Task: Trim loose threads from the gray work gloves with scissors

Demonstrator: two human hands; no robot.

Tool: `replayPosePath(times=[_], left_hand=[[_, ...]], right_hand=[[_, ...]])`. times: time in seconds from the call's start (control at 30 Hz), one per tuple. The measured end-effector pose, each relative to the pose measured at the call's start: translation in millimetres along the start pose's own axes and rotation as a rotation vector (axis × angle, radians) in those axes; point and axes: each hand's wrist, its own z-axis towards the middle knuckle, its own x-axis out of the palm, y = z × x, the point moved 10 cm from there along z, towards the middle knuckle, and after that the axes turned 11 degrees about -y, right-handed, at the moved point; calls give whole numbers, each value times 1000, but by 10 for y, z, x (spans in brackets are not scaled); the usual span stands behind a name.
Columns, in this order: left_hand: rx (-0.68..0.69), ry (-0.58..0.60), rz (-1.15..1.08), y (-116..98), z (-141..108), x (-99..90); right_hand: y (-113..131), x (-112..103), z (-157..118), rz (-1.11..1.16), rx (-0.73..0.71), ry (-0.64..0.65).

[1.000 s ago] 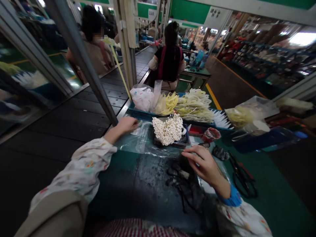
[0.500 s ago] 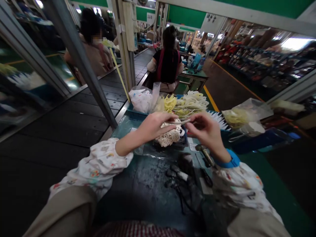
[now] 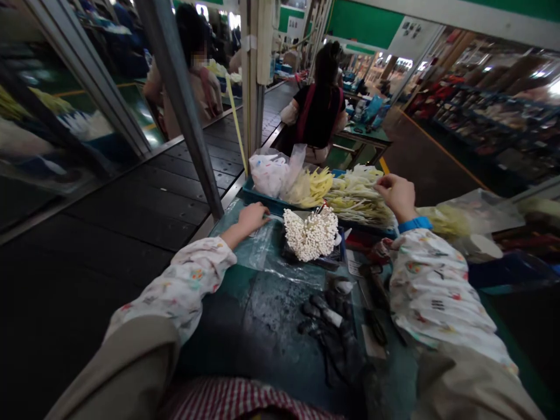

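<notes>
My left hand [image 3: 252, 219] is low over the left side of the green work surface, its fingers closed. A faint pale sliver shows by the fingertips; I cannot tell whether it is held. To its right, a bunch of small white bead-like tips [image 3: 311, 234] sits in a dark tray. My right hand [image 3: 397, 193] is raised at the right end of a pile of pale green-white strips [image 3: 361, 195], thumb and fingers pinched together. Anything between those fingers is too small to make out.
A blue tray [image 3: 273, 202] holds a plastic bag of white pieces [image 3: 269, 174] and yellow strips [image 3: 317, 185]. Black gloves [image 3: 330, 321] and dark-handled tools [image 3: 376, 291] lie nearer me. A slatted conveyor [image 3: 175, 186] and a metal post [image 3: 186, 111] stand left. Two people sit ahead.
My hands, together before on a thin pale strip above the white-tipped bunch, have parted. The left went down and left to the work surface, the right went right and up to the strip pile.
</notes>
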Motion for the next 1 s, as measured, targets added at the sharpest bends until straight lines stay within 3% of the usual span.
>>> replayPosePath(times=[0.13, 0.27, 0.43, 0.53, 0.67, 0.77, 0.83, 0.9, 1.0], left_hand=[[146, 29, 45, -238, 126, 251], [238, 58, 83, -374, 220, 406], [260, 91, 115, -419, 256, 505], [255, 97, 114, -423, 254, 442], [186, 73, 118, -212, 151, 107], [79, 47, 123, 39, -42, -333], [31, -13, 56, 54, -205, -714], [43, -146, -204, -149, -366, -1153], [268, -253, -451, -756, -614, -1609]], right_hand=[[22, -44, -2, -41, -35, 15], [102, -362, -86, 14, -117, -79], [338, -798, -509, 105, -271, -183], [537, -1015, -828, 149, -340, -214], [913, -1274, -1204, 217, -436, -220], [1266, -1340, -1396, 315, -494, -150], [1521, -1305, -1476, 403, -514, -81], [1764, -1202, -1531, 520, -502, 11], [2048, -985, -1616, 760, -407, 193]])
